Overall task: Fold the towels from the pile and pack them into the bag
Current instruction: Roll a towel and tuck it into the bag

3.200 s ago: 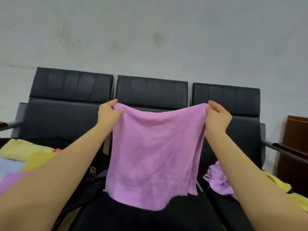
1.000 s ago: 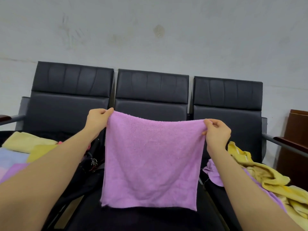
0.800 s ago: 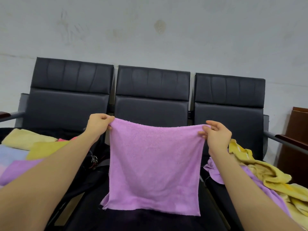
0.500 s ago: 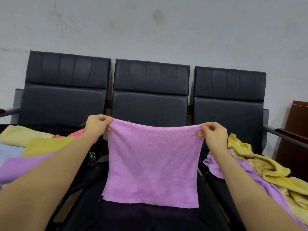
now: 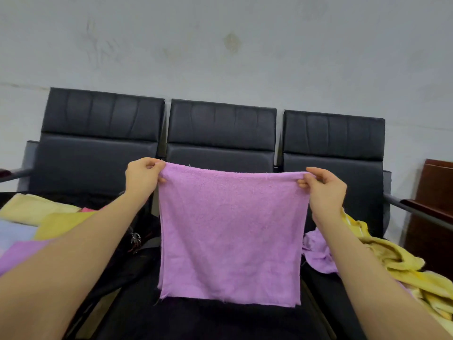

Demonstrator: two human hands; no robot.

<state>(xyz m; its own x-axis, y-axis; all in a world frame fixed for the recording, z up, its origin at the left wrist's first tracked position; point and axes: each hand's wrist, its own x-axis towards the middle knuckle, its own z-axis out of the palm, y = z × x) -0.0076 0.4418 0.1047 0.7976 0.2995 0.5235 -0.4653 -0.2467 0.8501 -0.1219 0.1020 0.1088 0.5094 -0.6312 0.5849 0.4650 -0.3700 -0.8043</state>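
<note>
Purple towel (image 5: 230,231) held up by both hands.
The left hand (image 5: 142,176) pinches its left top corner, the right hand (image 5: 324,190) its right; it hangs flat.

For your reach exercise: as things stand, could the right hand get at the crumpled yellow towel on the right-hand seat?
Probably not yet: the right hand pinches a corner of the purple towel. The yellow towel lies uncovered just below it.

Purple towel (image 5: 230,234), black chairs (image 5: 220,133)
</note>
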